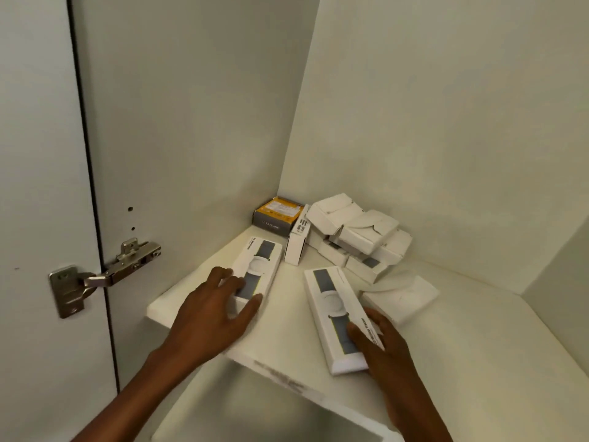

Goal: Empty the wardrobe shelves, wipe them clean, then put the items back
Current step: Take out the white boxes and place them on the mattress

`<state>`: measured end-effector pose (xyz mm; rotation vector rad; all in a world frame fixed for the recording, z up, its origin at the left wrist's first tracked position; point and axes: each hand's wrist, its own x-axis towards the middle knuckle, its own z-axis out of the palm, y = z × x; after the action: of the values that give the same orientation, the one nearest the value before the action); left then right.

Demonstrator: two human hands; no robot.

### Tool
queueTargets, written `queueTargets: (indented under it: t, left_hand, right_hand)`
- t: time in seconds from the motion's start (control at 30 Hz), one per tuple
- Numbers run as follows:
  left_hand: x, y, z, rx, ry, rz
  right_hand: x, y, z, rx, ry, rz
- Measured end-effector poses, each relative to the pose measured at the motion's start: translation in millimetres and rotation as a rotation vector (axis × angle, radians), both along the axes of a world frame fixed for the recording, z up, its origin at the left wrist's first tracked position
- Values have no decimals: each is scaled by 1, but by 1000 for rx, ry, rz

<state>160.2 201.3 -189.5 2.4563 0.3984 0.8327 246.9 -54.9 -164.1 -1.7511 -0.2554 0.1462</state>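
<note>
Two long white watch boxes lie on the white wardrobe shelf [287, 339]. My left hand [210, 311] grips the near end of the left watch box [259, 266], fingers over its top and thumb along its right edge. My right hand [379, 342] holds the near end of the right watch box [334, 311], thumb on top and fingers at its right side. A pile of small white boxes [357, 234] fills the back corner, with a yellow and grey box [278, 212] behind it and a flat white box [401, 298] to the right.
The wardrobe's left wall carries a metal hinge [105, 275] joined to the open door [35, 186]. The back wall and right wall close the shelf in. A lower shelf [255, 409] shows below the front edge.
</note>
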Motion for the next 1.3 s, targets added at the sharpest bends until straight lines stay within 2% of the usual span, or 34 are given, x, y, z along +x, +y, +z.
queueTargets:
  t: [0.13,0.23,0.47,0.53,0.7,0.9,1.07,1.17,1.3]
  left_hand:
    - [-32,-26,-4,-187,-182,60]
    - [-48,-46,-6,-365,-233,94]
    - [-67,-78,2,-957,-127,48]
    - [-78,-81,2,-1071,-62,13]
    - [-120,-96,-14,-1205,72,-172]
    - [-163,-105,-35,-1410,77,-417]
    - [-194,-103,-61,-1459,143,-522]
    - [-229,-96,-82,-1498,244,-632]
    - [-256,-83,-110,-1491,380,-732]
  right_hand:
    - [-20,-4,0,-7,-21,30]
    - [-38,-4,-5,60,37,71]
    - [-69,-1,-5,227,183,193]
    - [-78,-5,-4,244,198,190]
    - [-114,-26,-18,258,175,150]
    - [-172,-43,-41,301,156,87]
    - [-219,-55,-56,285,190,68]
    - [-264,-61,-78,250,265,44]
    - [-324,-57,-111,313,342,-64]
